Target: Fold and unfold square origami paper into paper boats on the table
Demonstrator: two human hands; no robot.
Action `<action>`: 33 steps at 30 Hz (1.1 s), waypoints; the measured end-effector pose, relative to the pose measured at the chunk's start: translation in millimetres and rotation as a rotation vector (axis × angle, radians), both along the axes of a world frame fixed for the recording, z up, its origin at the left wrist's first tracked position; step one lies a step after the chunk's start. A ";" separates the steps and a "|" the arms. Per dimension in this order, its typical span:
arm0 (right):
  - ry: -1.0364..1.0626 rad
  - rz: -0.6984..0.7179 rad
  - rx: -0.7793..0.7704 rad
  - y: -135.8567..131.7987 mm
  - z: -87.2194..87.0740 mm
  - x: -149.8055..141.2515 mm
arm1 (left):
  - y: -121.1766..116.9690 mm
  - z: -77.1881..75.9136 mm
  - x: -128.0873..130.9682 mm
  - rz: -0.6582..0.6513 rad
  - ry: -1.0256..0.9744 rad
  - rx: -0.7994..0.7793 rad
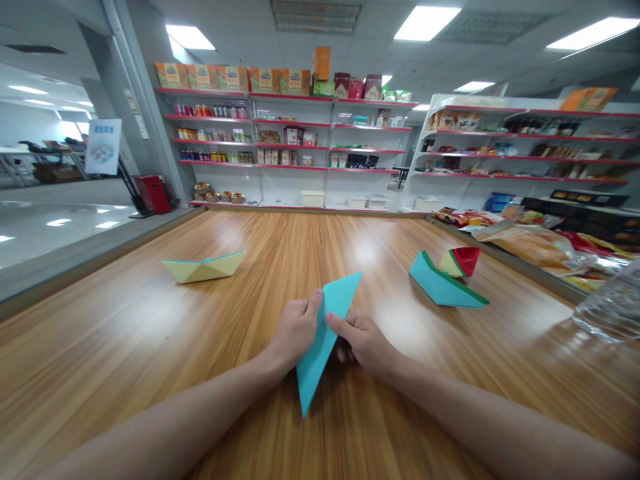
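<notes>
In the lower middle of the frame, just above the two bare forearms, a folded blue paper [325, 340] sits between both hands. It is long and thin with a sharp point at each end. Its long line runs from the lower point, near the bottom of the frame, up and a little to the right, to the top point above the hands. The lower point looks to touch the wooden desk [125, 347] or come very close — I cannot tell which.

The left hand [295, 330] is on the left side of the paper and the right hand [363, 340] is on the right side, so the paper lies right between them — no hand is nearer than the other. The left thumb presses on the paper's left edge near the middle. The right fingers [340, 325] pinch the paper from the other side, at about the same height. Both hands are closed on the paper, not let go.

The paper is a flat, bright blue colour with clean straight edges and a smooth face.

Farther up the desk, at the left, lies a yellow paper boat [205, 267]. At the right lie a blue and green folded paper [443, 283] and a small red and yellow folded paper [463, 260], close together.
</notes>
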State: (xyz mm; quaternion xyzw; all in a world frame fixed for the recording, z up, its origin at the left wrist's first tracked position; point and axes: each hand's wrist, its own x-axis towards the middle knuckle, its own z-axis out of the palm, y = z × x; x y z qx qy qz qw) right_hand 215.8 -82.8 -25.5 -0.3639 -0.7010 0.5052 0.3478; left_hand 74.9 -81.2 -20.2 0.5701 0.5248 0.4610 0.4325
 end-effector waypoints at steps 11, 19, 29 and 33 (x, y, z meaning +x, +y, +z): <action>0.280 -0.137 -0.086 -3.5 4.8 -2.0 | -6.8 11.8 2.0 -0.195 0.133 0.105; 0.350 -0.303 -0.192 8.3 -1.3 3.6 | -2.0 10.1 2.5 -0.373 0.019 0.024; 0.283 -0.530 -0.099 17.4 -4.5 9.6 | -15.5 11.1 -2.1 -0.251 0.341 0.245; 0.284 -0.411 -0.075 17.0 -1.3 11.6 | -13.7 13.9 -3.8 -0.271 0.268 0.212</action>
